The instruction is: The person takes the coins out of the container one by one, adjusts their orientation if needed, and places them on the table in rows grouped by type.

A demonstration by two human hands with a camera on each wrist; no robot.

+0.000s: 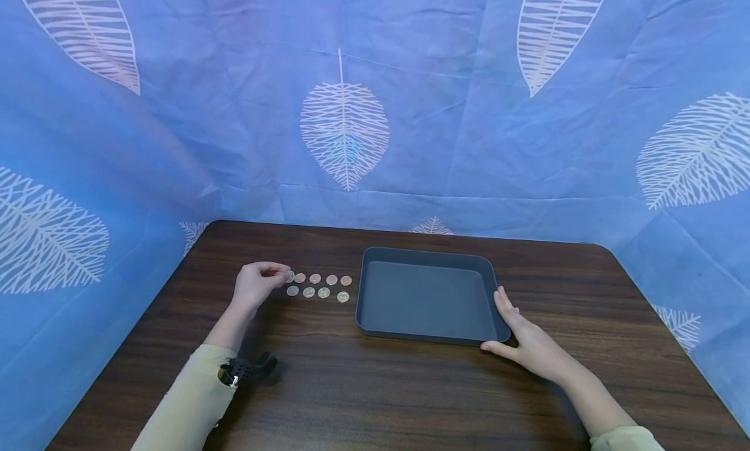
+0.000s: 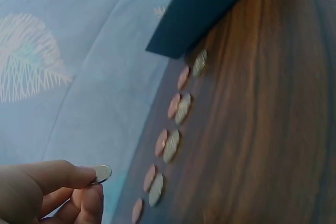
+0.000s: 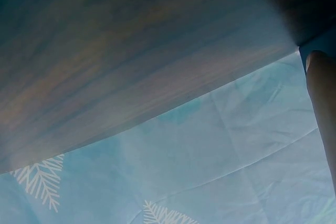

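Note:
My left hand (image 1: 255, 286) pinches a silver-coloured coin (image 2: 103, 173) between thumb and forefinger, above the table at the left end of two rows of coins. In the far row are several copper-coloured coins (image 1: 315, 278). The near row has several silver-coloured coins (image 1: 308, 292). To the right of the rows stands a dark grey rectangular tray (image 1: 430, 334), with nothing seen inside it. My right hand (image 1: 530, 347) touches the tray's near right corner, fingers extended along its right side and thumb at the front edge. Only one finger (image 3: 321, 108) shows in the right wrist view.
Everything stands on a dark wood-grain table (image 1: 375, 392). Its far edge meets a blue cloth backdrop (image 1: 246, 112) printed with white leaves. A black watch strap (image 1: 252, 366) circles my left wrist over a pale sleeve (image 1: 193, 392).

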